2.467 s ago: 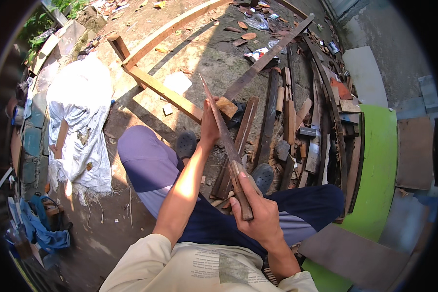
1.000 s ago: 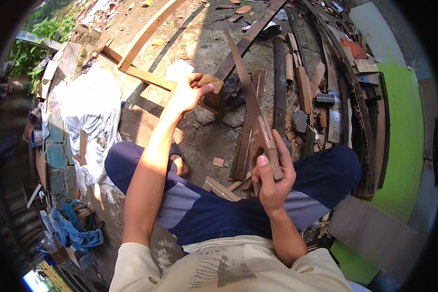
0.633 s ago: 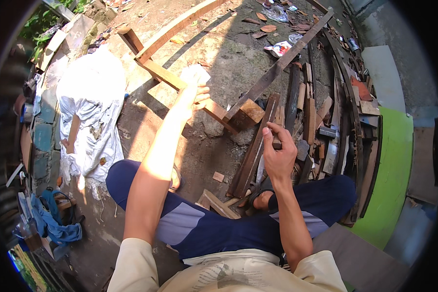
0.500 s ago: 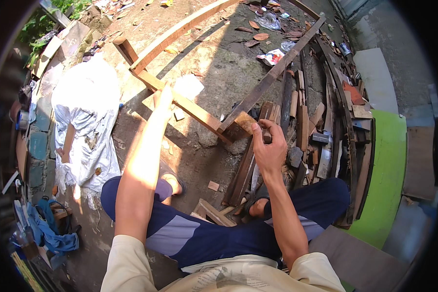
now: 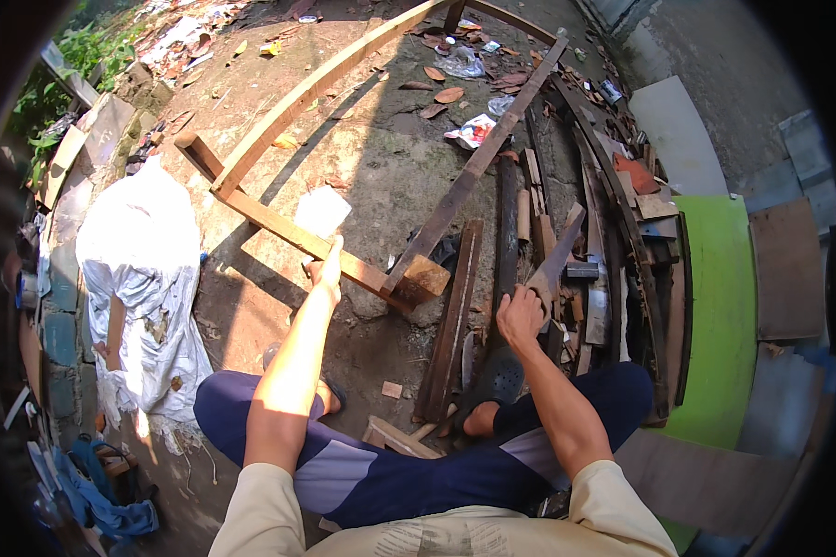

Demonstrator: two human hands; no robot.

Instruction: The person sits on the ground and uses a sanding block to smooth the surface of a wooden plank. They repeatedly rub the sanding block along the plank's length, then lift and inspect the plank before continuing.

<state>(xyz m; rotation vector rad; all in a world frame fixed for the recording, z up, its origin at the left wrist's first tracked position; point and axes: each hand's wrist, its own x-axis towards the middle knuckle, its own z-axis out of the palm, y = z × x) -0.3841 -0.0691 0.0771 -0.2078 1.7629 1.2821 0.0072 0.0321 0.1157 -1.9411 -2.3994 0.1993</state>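
A wooden frame [image 5: 283, 223] of long bars stands tilted on the ground in front of me. My left hand [image 5: 326, 271] is closed around its near bar, between the upright leg stub [image 5: 198, 153] and the corner with the square-ended wood block [image 5: 425, 278]. Over the scrap pile on the right, my right hand [image 5: 522, 314] is closed on the lower end of a tapering, brownish handsaw [image 5: 557, 260]. Its blade points up and away from me; my fingers hide part of the handle.
Dark timber lengths [image 5: 455, 320] and offcuts lie by my right foot. A green panel [image 5: 710, 316] stands farther right. White sacking [image 5: 144, 269] lies left, with blue cloth [image 5: 111, 487] nearer. Litter and dry leaves [image 5: 448, 95] are scattered beyond the frame.
My right hand has left the block at the frame's corner and moved right and down to the handsaw. My left hand has shifted along the bar toward that corner. The view has turned right.
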